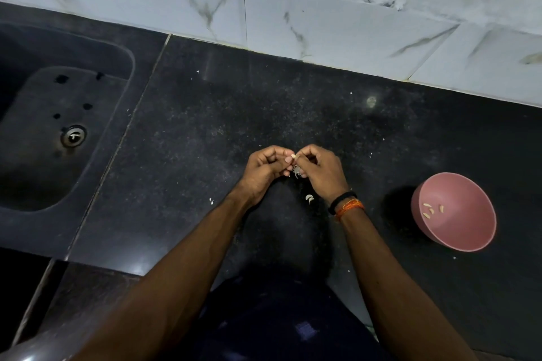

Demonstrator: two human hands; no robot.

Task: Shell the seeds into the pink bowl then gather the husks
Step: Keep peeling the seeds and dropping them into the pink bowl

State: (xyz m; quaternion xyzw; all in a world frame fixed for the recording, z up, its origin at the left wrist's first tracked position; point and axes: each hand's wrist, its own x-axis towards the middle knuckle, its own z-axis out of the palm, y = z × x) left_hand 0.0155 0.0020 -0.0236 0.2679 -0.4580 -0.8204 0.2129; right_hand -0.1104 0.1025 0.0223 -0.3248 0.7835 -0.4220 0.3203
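Observation:
My left hand [264,168] and my right hand [321,171] meet over the middle of the black counter, fingertips pinched together on a small pale seed [295,156]. A few white husks [309,199] lie on the counter just below my right hand, and more bits [297,171] show between the two hands. The pink bowl [466,228] stands to the right of my right wrist, with several shelled pale kernels [431,209] inside it.
A dark sink [58,114] with a metal drain takes up the left side. White marbled wall tiles [322,23] run along the back of the counter [205,126]. Tiny white specks are scattered over the counter.

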